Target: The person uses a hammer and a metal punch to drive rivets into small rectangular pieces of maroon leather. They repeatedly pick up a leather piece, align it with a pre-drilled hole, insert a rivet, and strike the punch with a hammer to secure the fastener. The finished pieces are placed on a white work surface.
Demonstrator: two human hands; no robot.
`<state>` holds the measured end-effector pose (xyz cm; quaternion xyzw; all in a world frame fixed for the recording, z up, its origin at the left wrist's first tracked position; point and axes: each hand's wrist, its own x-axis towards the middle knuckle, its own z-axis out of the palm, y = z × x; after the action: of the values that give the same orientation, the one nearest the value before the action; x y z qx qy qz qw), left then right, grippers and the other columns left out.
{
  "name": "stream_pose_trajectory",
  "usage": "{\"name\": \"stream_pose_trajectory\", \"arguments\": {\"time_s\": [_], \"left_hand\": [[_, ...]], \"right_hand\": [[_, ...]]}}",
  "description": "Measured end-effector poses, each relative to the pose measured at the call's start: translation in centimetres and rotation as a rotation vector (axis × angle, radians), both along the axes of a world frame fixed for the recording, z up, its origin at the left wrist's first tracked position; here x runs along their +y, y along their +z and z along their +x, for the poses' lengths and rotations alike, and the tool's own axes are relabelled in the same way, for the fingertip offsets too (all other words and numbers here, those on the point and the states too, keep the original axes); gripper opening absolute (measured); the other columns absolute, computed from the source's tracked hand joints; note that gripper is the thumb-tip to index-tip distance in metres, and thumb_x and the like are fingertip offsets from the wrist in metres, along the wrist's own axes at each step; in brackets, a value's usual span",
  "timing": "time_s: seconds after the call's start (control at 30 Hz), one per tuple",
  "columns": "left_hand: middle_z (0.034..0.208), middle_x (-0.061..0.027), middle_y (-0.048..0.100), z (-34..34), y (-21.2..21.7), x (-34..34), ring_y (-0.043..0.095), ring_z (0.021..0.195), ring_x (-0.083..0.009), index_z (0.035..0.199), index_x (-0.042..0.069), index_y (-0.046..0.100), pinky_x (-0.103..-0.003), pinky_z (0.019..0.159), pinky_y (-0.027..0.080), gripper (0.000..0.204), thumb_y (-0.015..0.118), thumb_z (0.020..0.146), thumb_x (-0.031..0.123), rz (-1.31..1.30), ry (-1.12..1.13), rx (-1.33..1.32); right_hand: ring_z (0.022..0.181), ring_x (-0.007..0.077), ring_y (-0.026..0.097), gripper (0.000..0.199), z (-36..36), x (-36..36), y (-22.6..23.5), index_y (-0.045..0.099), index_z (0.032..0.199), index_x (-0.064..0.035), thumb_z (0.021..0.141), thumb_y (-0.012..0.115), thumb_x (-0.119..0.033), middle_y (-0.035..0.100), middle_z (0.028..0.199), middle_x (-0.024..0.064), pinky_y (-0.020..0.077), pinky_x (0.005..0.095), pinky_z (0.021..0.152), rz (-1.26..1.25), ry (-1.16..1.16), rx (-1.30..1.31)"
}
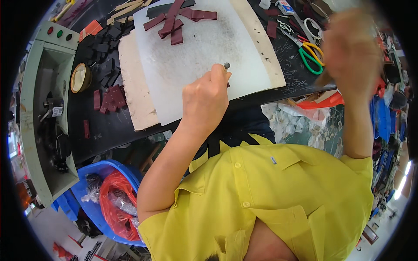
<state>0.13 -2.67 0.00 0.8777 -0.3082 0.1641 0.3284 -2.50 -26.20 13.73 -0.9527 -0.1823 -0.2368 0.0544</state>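
My left hand (205, 96) is closed in a fist at the near part of a white cutting board (196, 56). Out of its top sticks the round grey metal head of a punch (227, 65); the punch's lower end is mostly hidden. A small dark red bit shows just below the fingers. My right hand (353, 52) is raised at the right, strongly smeared by motion, so its fingers cannot be made out. A blurred brown piece (324, 79) shows beside it. Dark red strips (172, 21) lie crossed on the far part of the board.
Green-handled and yellow-handled scissors (311, 61) lie at the right. Left of the board are black pieces (109, 43), dark red pieces (113, 99) and a round container (81, 78). A grey metal cabinet (32, 108) stands far left, above a blue tub (113, 167) with bags.
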Motion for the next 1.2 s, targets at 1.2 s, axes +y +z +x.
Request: {"name": "stream_pose_trajectory", "arguments": {"time_s": [1.2], "left_hand": [[0.092, -0.0141, 0.072, -0.3, 0.4, 5.6, 0.072, 0.079, -0.0168, 0.093, -0.006, 0.058, -0.025, 0.070, 0.058, 0.006, 0.062, 0.095, -0.001, -0.382, -0.011, 0.431]], "right_hand": [[0.065, 0.0312, 0.062, 0.031, -1.6, 1.7, -6.7, 0.058, 0.100, -0.0063, 0.076, 0.077, -0.009, 0.062, 0.074, 0.0118, 0.0479, 0.0389, 0.054, -0.137, 0.058, 0.491]]}}
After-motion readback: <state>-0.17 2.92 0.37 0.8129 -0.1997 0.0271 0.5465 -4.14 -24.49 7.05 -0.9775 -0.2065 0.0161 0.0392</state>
